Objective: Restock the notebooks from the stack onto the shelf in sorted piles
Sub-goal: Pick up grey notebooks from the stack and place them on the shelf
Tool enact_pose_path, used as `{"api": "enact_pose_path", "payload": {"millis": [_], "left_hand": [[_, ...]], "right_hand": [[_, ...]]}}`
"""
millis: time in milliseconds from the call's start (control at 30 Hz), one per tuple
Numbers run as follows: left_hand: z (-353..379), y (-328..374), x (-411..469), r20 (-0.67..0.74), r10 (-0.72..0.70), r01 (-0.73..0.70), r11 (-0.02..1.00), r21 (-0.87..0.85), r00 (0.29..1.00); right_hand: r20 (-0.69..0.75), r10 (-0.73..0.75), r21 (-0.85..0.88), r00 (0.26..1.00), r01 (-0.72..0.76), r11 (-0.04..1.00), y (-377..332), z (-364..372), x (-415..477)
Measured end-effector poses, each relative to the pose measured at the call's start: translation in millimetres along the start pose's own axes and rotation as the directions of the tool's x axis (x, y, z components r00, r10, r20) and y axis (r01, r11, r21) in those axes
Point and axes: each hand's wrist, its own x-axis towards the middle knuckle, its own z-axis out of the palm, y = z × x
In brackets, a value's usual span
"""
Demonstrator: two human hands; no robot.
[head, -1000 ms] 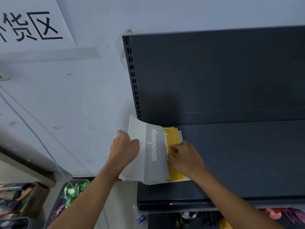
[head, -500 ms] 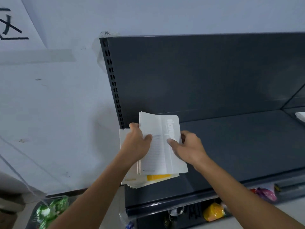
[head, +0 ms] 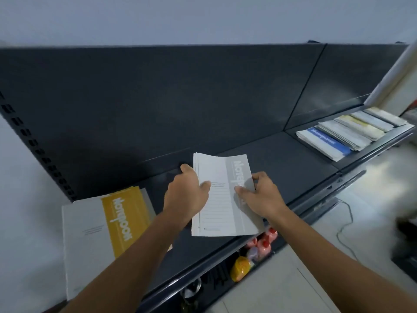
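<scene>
L hand (head: 187,195) + R hand (head: 261,195) both clamped on grey notebook (head: 221,199), L at left edge, R at right, held over mid shelf (head: 293,159). Yellow-topped stack (head: 101,233) at shelf's left end; sorted piles (head: 345,134) far right

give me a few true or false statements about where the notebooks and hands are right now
1. The left hand and the right hand both hold the grey notebook. True.
2. The stack at the left end of the shelf has a blue cover on top. False: a yellow notebook tops it.
3. Sorted piles lie at the shelf's far right end. True.
4. The grey notebook rests on the stack. False: it is held apart from it, to its right.
</scene>
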Motion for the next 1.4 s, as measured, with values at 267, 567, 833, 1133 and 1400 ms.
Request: {"api": "enact_pose_path", "payload": {"millis": [267,567,833,1133,1400], "left_hand": [[94,126,9,0.112,0.131,-0.136,0.990,0.034,0.985],[210,257,14,0.197,0.145,-0.165,0.982,0.093,0.970],[277,335,52,0.239,0.177,-0.210,0.971,0.119,0.955],[350,414,116,0.337,0.312,-0.340,0.940,0.026,0.888],[406,481,160,0.347,0.411,-0.443,0.897,0.013,0.843]], "right_hand": [[-0.123,0.052,-0.078,0.991,-0.062,0.995,86,-117,33],[-0.192,0.110,-0.063,0.975,-0.124,0.990,189,-244,77],[-0.261,0.143,-0.018,0.955,-0.153,0.988,236,-309,129],[-0.387,0.255,-0.042,0.886,-0.293,0.955,272,-378,200],[-0.439,0.290,-0.006,0.850,-0.325,0.946,300,-438,251]]}}
